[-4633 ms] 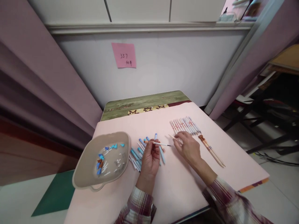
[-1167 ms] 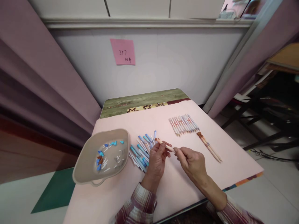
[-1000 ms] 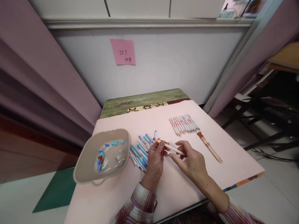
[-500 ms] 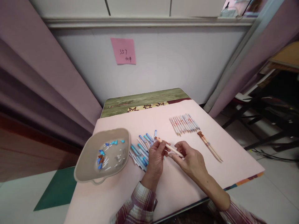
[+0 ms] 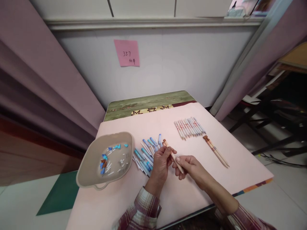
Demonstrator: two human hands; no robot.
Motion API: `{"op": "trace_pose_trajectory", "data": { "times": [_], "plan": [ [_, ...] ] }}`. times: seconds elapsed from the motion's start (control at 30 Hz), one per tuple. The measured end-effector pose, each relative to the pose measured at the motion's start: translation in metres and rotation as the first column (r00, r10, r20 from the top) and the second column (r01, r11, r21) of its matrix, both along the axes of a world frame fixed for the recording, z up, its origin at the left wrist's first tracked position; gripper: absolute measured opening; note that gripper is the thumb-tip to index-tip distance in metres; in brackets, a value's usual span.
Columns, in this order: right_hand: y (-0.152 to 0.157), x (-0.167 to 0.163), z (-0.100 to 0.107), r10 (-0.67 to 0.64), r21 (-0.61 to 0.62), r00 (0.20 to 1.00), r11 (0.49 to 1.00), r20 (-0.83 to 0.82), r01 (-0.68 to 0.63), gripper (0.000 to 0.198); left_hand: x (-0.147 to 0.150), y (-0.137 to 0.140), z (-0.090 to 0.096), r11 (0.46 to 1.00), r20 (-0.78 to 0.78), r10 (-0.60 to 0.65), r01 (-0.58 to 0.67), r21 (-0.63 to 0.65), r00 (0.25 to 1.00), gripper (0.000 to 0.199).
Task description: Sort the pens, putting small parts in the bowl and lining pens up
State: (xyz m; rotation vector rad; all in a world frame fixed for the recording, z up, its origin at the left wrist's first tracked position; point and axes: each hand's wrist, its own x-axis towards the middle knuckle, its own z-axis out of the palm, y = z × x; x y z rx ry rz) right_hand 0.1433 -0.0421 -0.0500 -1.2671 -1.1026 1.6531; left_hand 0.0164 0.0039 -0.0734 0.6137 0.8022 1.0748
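Between my hands is a cream-coloured pen [image 5: 173, 156] with a brown top, tilted so its pale tip points down and to the right. My left hand [image 5: 161, 162] pinches its upper part. The thumb and fingers of my right hand [image 5: 190, 167] close around the lower barrel near the tip. Just left of my left hand lies a loose pile of blue and white pen parts [image 5: 144, 156], partly hidden by that hand. To the right rest finished-looking cream pens [image 5: 216, 151] with brown tops, lying side by side.
A beige plastic basin [image 5: 90, 171] at the left holds small blue, brown and white parts. A row of several patterned pens [image 5: 189, 128] lies toward the back right of the pink-covered table [image 5: 192, 204]. A pink note [image 5: 127, 52] hangs on the wall.
My right hand has moved left and closed onto the lower barrel of the pen. The pen has turned to point more steeply downward.
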Motion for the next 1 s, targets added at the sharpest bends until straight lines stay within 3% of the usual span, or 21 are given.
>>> {"op": "trace_pose_trajectory", "data": {
  "times": [0.2,0.4,0.47,0.57,0.7,0.83,1.0],
  "plan": [
    [-0.001,0.007,-0.013,-0.221,0.25,0.944,0.955,0.244,0.16,0.037,0.004,-0.003,0.003,0.997,-0.088,0.022,-0.015,0.075,0.996,0.019],
    [-0.007,0.01,-0.018,-0.27,0.275,0.927,0.941,0.259,0.197,0.035,0.009,-0.011,0.006,1.0,-0.107,0.0,0.002,0.017,0.994,0.022],
    [-0.01,0.009,-0.019,-0.236,0.238,0.952,0.953,0.197,0.187,0.034,0.007,-0.016,0.006,1.0,-0.126,-0.014,0.013,-0.01,0.992,0.024],
    [-0.015,0.005,-0.019,-0.082,0.137,0.997,0.987,-0.003,0.081,0.034,-0.002,-0.026,0.006,0.998,-0.16,-0.047,0.042,-0.039,0.986,0.026],
    [-0.021,-0.002,-0.019,0.092,0.029,0.977,0.996,-0.191,-0.088,0.035,-0.014,-0.04,0.007,0.993,-0.156,-0.044,0.025,-0.118,0.987,0.028],
    [-0.017,-0.004,-0.022,0.159,0.097,0.979,0.984,-0.131,-0.147,0.033,-0.017,-0.048,0.006,0.983,-0.234,0.068,-0.105,-0.149,0.97,0.028],
    [0.003,-0.005,-0.02,0.149,0.14,0.988,0.978,0.036,-0.153,0.03,-0.013,-0.043,0.014,0.963,-0.293,0.23,-0.261,-0.071,0.928,0.032]
  ]
}}
